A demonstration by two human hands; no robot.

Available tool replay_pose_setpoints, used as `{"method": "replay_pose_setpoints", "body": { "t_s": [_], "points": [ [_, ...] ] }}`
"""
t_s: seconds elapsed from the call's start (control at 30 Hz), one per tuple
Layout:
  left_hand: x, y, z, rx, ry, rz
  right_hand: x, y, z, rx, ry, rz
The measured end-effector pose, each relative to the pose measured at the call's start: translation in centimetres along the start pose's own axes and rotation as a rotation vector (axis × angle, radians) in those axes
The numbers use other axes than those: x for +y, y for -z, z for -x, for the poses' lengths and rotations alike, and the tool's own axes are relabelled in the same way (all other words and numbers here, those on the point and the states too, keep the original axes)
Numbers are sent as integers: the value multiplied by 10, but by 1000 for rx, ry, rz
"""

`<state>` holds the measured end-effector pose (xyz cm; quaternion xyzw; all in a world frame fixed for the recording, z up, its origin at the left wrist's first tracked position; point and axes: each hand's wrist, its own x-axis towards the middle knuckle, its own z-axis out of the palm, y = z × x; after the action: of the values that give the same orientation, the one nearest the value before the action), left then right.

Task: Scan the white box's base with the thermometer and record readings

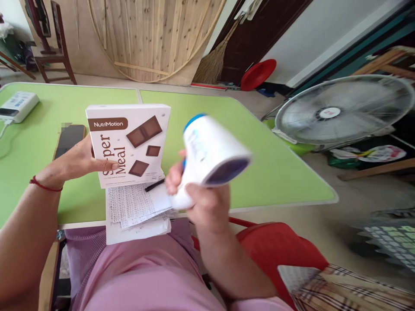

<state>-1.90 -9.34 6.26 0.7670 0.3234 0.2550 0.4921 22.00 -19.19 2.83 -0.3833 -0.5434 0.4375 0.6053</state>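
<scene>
My left hand (76, 160) is closed on the left side of a white box (155, 162), its thumb across the front. The box is held upright above the table, its face printed "NutriMotion" with brown chocolate pieces. In my right hand (207, 203) is a white handheld barcode scanner (210, 149) with a blue rear edge and a dark window, slightly blurred. Its window points to the lower right, away from the box. Below the box lie handwritten sheets of paper (136, 207), overhanging the table's near edge. A black pen (154, 185) rests on them, partly hidden.
On the green table (259, 172) lie a dark phone (69, 140) and, at the far left, a white power bank (20, 107) with a cable. A large fan (343, 110) stands to the right. A red chair (279, 255) is beside me at the lower right.
</scene>
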Motion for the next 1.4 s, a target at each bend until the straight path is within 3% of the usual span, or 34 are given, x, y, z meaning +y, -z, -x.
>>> {"method": "replay_pose_setpoints", "body": {
  "t_s": [0.1, 0.2, 0.67, 1.4],
  "points": [
    [0, 0, 1, -31, 8, 13, 9, -35, 26, -55, -354, -213],
    [0, 0, 2, -35, 25, 18, 25, -48, 37, -51, -491, -261],
    [1, -2, 2, -20, 24, 9, 31, -40, 39, -103, -532, -126],
    [-8, 1, 2, 4, 47, -87, 39, -45, 38, -93, -490, -208]
  ]
}}
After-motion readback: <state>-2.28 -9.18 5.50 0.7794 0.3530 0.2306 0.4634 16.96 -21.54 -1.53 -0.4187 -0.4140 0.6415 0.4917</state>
